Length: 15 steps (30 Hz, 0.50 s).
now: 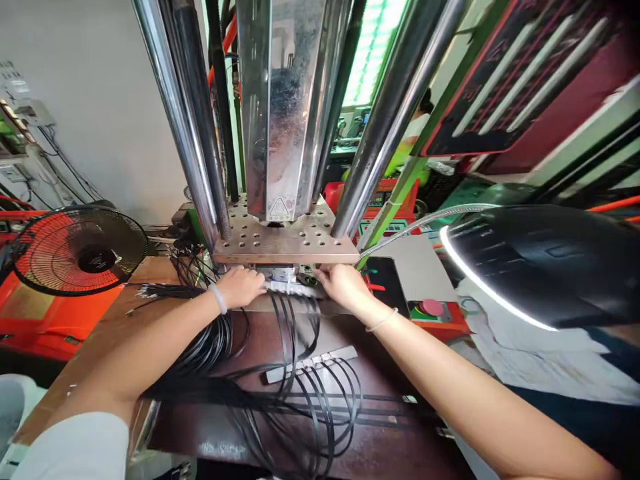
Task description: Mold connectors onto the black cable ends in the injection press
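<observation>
Connector strip (293, 288) between left hand (243, 285) and right hand (343, 283), fingertips seemingly pinching its ends.

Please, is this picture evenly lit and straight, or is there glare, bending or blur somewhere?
Head view: the window is blown out; the steel columns carry glare streaks and splay outward, a wide-lens distortion; the lamp head at right looks soft; the left hand, right hand and black cables are sharp and evenly lit.
</observation>
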Available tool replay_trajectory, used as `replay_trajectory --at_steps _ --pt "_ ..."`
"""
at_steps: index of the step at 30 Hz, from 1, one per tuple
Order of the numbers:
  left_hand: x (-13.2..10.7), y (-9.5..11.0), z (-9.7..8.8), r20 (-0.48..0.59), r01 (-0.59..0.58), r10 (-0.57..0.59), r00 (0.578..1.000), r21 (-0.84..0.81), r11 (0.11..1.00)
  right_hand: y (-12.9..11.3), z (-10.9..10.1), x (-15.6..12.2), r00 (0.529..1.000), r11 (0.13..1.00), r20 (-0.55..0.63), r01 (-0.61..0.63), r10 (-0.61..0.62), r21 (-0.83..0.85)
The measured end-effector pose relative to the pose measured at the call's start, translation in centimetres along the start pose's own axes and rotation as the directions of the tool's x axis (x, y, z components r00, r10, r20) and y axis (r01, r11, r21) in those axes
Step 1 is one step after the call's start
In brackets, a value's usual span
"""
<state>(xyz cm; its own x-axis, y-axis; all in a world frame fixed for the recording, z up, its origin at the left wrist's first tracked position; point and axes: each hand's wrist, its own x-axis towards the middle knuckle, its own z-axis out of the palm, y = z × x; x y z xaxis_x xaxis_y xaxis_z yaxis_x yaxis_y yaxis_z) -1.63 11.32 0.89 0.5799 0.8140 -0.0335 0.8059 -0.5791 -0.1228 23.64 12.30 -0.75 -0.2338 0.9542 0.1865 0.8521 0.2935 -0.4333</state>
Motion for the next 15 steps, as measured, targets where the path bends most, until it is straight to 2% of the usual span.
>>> replay_trajectory --at_steps 2,4,7,9,10,12,14,15 --pt "-0.8 1.9 0.3 0.039 -0.075 0.074 0.996 0.006 0.997 -0.1 1.0 -1.9 0.994 0.971 0.105 -0.021 -0.005 0.238" --pt "-1.3 3.6 0.0 0.055 -0.069 0.069 0.996 0.000 0.998 -0.9 2.4 -2.7 0.984 0.910 0.179 -0.051 -0.026 0.412" --pt "-2.2 4.8 -1.4 0.039 0.025 -0.023 0.999 -0.055 0.998 -2.1 3.9 -2.3 0.979 0.887 0.203 -0.097 0.004 0.452" --pt "-3.5 4.4 -2.3 0.017 0.118 -0.117 0.993 -0.226 0.967 -2.5 4.2 -1.8 0.979 0.876 0.202 -0.119 0.025 0.468" --pt "-4.4 3.9 -2.5 0.005 0.164 -0.174 0.985 -0.351 0.922 -2.5 4.3 -1.7 0.983 0.871 0.180 -0.121 0.038 0.477" --pt "-6.8 3.0 -2.7 -0.013 0.229 -0.295 0.955 -0.600 0.767 -2.5 3.9 -2.3 0.993 0.863 0.102 -0.099 0.055 0.496" --pt "-9.5 2.6 -2.6 -0.045 0.241 -0.424 0.905 -0.766 0.596 -3.1 2.8 -3.6 0.998 0.863 0.029 -0.059 0.051 0.502" --pt "-10.7 2.8 -2.7 -0.082 0.213 -0.485 0.871 -0.826 0.522 -3.8 2.0 -4.4 0.999 0.865 -0.020 -0.014 0.028 0.502"
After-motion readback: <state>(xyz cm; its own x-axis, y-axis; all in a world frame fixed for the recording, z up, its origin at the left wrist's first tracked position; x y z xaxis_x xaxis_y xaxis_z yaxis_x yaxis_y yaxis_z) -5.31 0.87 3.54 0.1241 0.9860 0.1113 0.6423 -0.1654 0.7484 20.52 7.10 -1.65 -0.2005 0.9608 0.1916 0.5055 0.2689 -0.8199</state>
